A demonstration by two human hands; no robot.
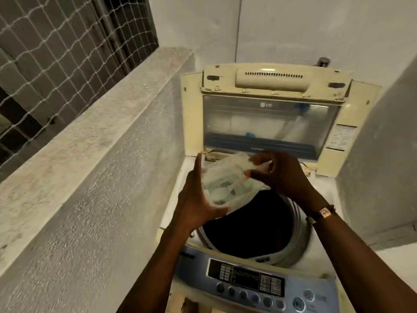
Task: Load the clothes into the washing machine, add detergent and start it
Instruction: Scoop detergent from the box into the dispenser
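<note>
In the upper left of the frame a white mesh net [56, 53] stretches over a dark opening. Below it a rough concrete ledge [94, 136] runs diagonally from the lower left toward the upper middle.

Just left of centre, your left hand [198, 199] cups a clear plastic bag [223, 184] from its left side and from underneath, fingers curled round its base and the thumb pointing up along its edge. The bag holds something pale, with greenish and dark patches showing through; the blur keeps you from telling more. You hold it above the far left rim of the drum opening [250, 227], which looks black inside, so no clothes can be made out there.

Right of centre, your right hand [279, 172] pinches the top of the bag between thumb and fingertips, at its upper right edge. A watch [321, 213] sits on that wrist.

The washing machine [171, 211] fills the middle and right of the frame. Its yellowed lid [270, 109] stands open and upright behind your hands, with a clear window panel in it. Along the bottom, the blue control panel [250, 283] shows a dark display and a row of round buttons. White walls [316, 26] close the upper right.
</note>
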